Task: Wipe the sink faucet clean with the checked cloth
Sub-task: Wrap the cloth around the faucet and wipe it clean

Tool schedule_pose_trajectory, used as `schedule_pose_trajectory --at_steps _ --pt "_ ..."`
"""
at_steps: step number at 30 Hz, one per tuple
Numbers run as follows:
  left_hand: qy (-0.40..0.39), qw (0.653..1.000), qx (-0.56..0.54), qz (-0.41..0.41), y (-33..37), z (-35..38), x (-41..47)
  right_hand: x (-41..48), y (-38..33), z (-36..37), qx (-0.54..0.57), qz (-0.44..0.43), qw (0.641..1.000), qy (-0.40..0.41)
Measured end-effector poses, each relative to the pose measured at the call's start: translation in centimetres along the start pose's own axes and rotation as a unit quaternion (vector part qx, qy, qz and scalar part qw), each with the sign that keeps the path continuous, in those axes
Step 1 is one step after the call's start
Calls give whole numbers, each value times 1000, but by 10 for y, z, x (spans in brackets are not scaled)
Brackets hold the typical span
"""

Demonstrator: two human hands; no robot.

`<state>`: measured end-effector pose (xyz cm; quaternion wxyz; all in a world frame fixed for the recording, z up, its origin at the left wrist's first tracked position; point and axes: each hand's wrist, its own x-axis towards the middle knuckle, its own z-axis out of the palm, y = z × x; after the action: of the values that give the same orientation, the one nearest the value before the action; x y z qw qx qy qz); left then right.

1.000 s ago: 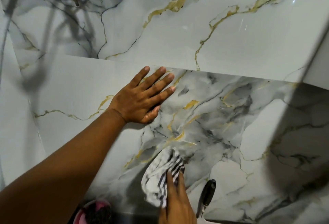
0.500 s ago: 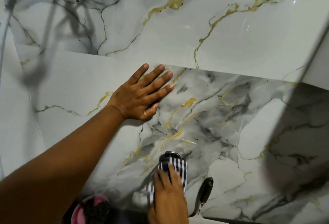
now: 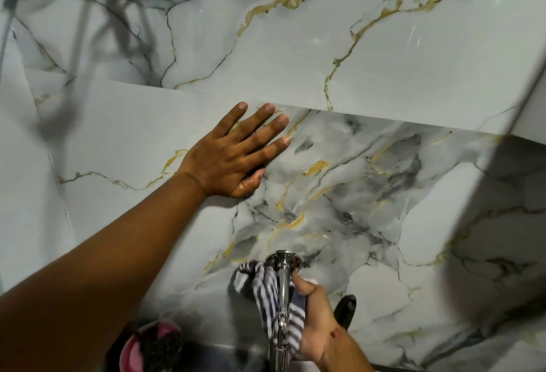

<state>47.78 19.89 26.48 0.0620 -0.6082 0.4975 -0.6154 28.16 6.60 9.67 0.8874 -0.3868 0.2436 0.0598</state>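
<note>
Down at the bottom edge of the view, the chrome faucet (image 3: 285,262) comes out of the marble-look wall tile (image 3: 384,61) and its spout runs toward the camera. The checked cloth (image 3: 266,291), dark and white, is bunched up against the left side of the spout and wraps round to the right side, so it's touching the metal pretty much along the upper part. The round base where the faucet meets the wall is bare and shiny, no cloth on it

The right hand (image 3: 317,330) is curled round the cloth, gripping it against the spout from the right, with the thumb lying up along the spout just below the base. Can't really see the other fingers, they're tucked behind the cloth. There's a small red spot on the back of that hand

The left hand (image 3: 227,158) is well apart from all that, up on the wall, laid flat with the fingers straight and slightly spread, palm pressed on the tile right by the horizontal joint between two tiles. It holds nothing

Just right of the right hand there's a black handle (image 3: 345,309) of something sticking up near the wall, can't tell what it belongs to. Bottom left, a pink container (image 3: 133,351) with something dark in it, half in shadow
</note>
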Motion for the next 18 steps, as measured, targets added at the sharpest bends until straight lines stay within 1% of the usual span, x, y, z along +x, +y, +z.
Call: schedule_pose_trajectory --at_steps 1,2,3,4,5,6,7,9,10,11,12,13,14,15,17,18 --pt "3 1000 1 -1 0 0 0 0 8 -8 -6 1 1000 -8" --pt "4 1000 -2 -3 0 0 0 0 16 -16 -34 -12 999 9" --pt "3 1000 -6 -4 2 -1 0 1 24 -23 -12 -24 1000 -8" --pt "3 1000 -7 -5 2 -2 1 -1 26 -26 46 -6 997 -57" --pt "0 1000 -5 -5 1 -3 2 1 21 -29 55 12 998 -41" --pt "-3 1000 -3 -3 0 -3 3 2 14 -23 51 8 998 -36" --pt "-4 1000 1 1 -2 -4 4 2 4 -14 34 -3 999 -4" --pt "-2 1000 3 3 -3 -4 4 5 -8 4 -4 17 1000 2" --pt "-1 1000 0 1 -2 -5 3 3 -9 6 -28 -3 1000 10" --pt "2 1000 -3 1 0 -5 2 0 -3 1 -16 -13 1000 10" --pt "1 1000 -3 -1 2 -4 1 -3 6 -7 -36 -14 999 36" --pt "-5 1000 -2 -1 3 -4 1 -5 17 -15 -29 14 998 50" --pt "-10 1000 -1 -1 2 -4 1 -5 24 -23 12 35 999 25" --pt "-11 1000 4 0 0 -3 2 -12 24 -25 8 10 1000 12" --pt "-7 1000 9 -1 -2 -3 2 -12 17 -21 -51 -16 998 17" --pt "-5 1000 7 0 -2 -4 1 -7 10 -12 -51 -19 998 -19"
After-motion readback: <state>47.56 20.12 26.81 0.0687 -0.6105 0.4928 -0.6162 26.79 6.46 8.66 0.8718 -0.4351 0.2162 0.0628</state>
